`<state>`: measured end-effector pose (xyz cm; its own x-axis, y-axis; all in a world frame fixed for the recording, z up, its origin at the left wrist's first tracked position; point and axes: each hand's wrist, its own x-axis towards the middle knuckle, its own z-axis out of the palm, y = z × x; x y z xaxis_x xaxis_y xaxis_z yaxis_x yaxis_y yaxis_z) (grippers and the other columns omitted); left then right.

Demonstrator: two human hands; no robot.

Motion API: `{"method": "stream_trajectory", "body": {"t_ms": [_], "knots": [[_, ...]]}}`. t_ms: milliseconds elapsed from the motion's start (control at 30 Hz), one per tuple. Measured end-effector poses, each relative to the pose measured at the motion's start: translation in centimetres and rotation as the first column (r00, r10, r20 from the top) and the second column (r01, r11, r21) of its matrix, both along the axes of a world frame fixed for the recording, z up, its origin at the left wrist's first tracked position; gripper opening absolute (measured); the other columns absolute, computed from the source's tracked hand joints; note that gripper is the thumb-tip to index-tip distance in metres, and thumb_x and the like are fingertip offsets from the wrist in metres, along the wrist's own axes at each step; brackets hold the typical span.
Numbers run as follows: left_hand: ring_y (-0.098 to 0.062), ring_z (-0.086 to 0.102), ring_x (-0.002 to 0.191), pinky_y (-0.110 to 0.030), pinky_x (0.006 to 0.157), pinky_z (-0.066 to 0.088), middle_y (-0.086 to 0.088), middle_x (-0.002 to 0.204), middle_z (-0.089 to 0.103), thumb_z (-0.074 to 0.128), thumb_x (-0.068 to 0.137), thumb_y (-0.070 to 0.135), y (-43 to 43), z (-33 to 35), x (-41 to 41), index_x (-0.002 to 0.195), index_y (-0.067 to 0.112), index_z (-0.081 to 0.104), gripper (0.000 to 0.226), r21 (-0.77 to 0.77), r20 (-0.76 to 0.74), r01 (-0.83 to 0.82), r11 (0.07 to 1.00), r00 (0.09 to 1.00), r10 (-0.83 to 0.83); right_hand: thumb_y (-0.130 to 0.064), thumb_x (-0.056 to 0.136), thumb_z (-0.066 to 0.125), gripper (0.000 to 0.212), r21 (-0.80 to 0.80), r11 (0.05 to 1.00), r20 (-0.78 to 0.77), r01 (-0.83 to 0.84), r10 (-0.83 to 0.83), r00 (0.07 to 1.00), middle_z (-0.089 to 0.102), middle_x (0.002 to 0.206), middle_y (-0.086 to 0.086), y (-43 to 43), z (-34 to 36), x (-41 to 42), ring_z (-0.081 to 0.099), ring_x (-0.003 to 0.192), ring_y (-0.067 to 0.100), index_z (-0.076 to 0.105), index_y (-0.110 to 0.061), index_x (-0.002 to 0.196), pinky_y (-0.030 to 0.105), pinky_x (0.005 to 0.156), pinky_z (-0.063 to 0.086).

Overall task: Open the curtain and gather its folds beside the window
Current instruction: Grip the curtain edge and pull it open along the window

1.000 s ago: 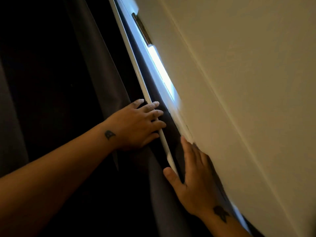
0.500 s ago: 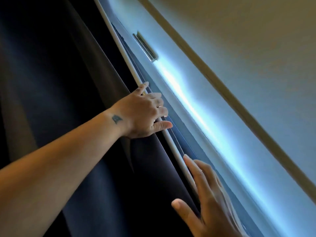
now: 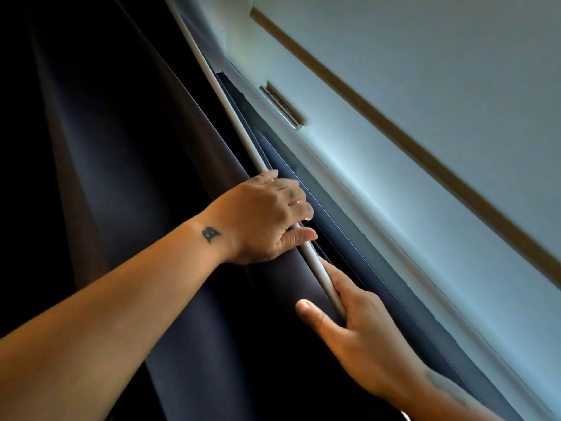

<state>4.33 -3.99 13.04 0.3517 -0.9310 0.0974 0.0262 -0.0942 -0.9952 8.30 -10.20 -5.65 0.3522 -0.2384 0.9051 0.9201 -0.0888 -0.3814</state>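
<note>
Reaching nearest, the right hand (image 3: 358, 332) has slid up, fingers spread against the white rod (image 3: 230, 113); the left hand (image 3: 267, 220) now curls around rod and dark curtain (image 3: 158, 165). Beyond, the window (image 3: 349, 189) shows wider: opening has begun.

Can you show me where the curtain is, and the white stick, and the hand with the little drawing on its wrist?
Curtain (image 3: 170, 208): head view, on a dark fold.
White stick (image 3: 233, 112): head view, on its bare upper length.
Left hand (image 3: 261, 217): head view, on its back.
</note>
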Motion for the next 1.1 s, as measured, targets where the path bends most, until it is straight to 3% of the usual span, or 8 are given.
{"method": "stream_trajectory", "body": {"t_ms": [167, 300, 500, 567, 667, 933, 1000, 1100], "knots": [[-0.024, 0.039, 0.134, -0.044, 0.114, 0.021, -0.005, 0.128, 0.061, 0.005, 0.078, 0.06, -0.4, 1.0, 0.1, 0.121, 0.02, 0.059, 0.08, -0.063, 0.003, -0.166, 0.984, 0.986, 0.167, -0.076, 0.06, 0.045, 0.098, -0.039, 0.978, -0.006, 0.203, -0.203, 0.979, 0.031, 0.144, -0.013, 1.3, 0.0, -0.6, 0.036, 0.124, 0.006, 0.012, -0.031, 0.14, 0.029, 0.101, 0.034], [-0.02, 0.041, 0.131, -0.038, 0.115, 0.017, 0.0, 0.126, 0.061, -0.003, 0.074, 0.061, 0.4, 0.8, 0.0, 0.12, 0.022, 0.059, 0.086, -0.045, 0.009, -0.202, 0.978, 0.979, 0.203, -0.047, 0.083, 0.053, 0.078, -0.064, 0.966, 0.004, 0.252, -0.252, 0.968, 0.025, 0.148, -0.007, 2.7, -0.2, -0.9, 0.032, 0.127, 0.013, 0.005, -0.027, 0.141, 0.026, 0.1, 0.029], [-0.021, 0.031, 0.139, -0.037, 0.116, 0.014, -0.002, 0.135, 0.056, -0.005, 0.073, 0.061, 2.3, 1.7, -0.4, 0.126, 0.023, 0.057, 0.089, -0.098, 0.056, -0.221, 0.97, 0.972, 0.227, -0.018, 0.096, 0.032, 0.059, -0.124, 0.937, -0.031, 0.326, -0.332, 0.943, 0.028, 0.147, 0.005, 5.2, 0.0, -1.9, 0.049, 0.111, 0.027, -0.007, -0.024, 0.14, 0.036, 0.087, 0.041], [-0.022, 0.026, 0.141, -0.038, 0.116, 0.014, -0.003, 0.141, 0.05, -0.006, 0.073, 0.061, 3.1, 2.6, -0.6, 0.13, 0.023, 0.053, 0.09, -0.134, 0.088, -0.234, 0.963, 0.965, 0.247, -0.005, 0.085, 0.03, 0.06, -0.145, 0.907, 0.04, 0.395, -0.394, 0.918, 0.037, 0.142, 0.013, 6.5, 0.1, -1.7, 0.06, 0.1, 0.031, 0.008, -0.008, 0.14, 0.04, 0.077, 0.051], [-0.021, 0.021, 0.142, -0.036, 0.116, 0.013, -0.001, 0.145, 0.045, -0.006, 0.076, 0.06, 4.5, 3.4, -1.2, 0.133, 0.024, 0.048, 0.087, -0.178, 0.114, -0.26, 0.949, 0.952, 0.283, 0.012, 0.061, 0.057, 0.07, -0.075, 0.903, 0.063, 0.424, -0.42, 0.905, 0.053, 0.126, 0.022, 8.6, 0.0, -1.5, 0.064, 0.094, 0.033, 0.038, 0.004, 0.128, 0.04, 0.064, 0.057], [-0.019, 0.014, 0.144, -0.032, 0.116, 0.009, 0.0, 0.149, 0.039, 0.005, 0.087, 0.059, 9.0, 3.1, -3.6, 0.135, 0.021, 0.046, 0.073, -0.245, 0.07, -0.346, 0.906, 0.925, 0.372, 0.005, 0.037, 0.075, 0.093, -0.095, 0.925, 0.065, 0.369, -0.364, 0.929, 0.07, 0.103, 0.013, 13.5, 0.1, -3.1, 0.068, 0.081, 0.017, 0.047, -0.003, 0.125, 0.017, 0.06, 0.046], [-0.017, 0.01, 0.145, -0.03, 0.116, 0.005, 0.0, 0.15, 0.037, 0.013, 0.095, 0.054, 10.3, 3.3, -4.2, 0.135, 0.02, 0.046, 0.062, -0.267, 0.052, -0.379, 0.886, 0.913, 0.406, 0.002, 0.044, 0.07, 0.086, -0.056, 0.952, 0.1, 0.301, -0.294, 0.95, 0.07, 0.1, 0.015, 14.9, 0.1, -3.7, 0.067, 0.081, 0.016, 0.044, -0.005, 0.127, 0.017, 0.058, 0.046], [-0.017, 0.011, 0.144, -0.03, 0.116, 0.006, -0.002, 0.149, 0.038, 0.007, 0.09, 0.062, 12.2, 3.6, -5.2, 0.135, 0.019, 0.047, 0.074, -0.276, 0.056, -0.379, 0.883, 0.911, 0.408, 0.003, 0.057, 0.058, 0.073, 0.033, 0.985, 0.159, 0.17, -0.174, 0.972, 0.066, 0.108, 0.019, 17.3, 0.6, -4.5, 0.056, 0.095, 0.017, 0.041, -0.005, 0.127, 0.017, 0.073, 0.042]]}}
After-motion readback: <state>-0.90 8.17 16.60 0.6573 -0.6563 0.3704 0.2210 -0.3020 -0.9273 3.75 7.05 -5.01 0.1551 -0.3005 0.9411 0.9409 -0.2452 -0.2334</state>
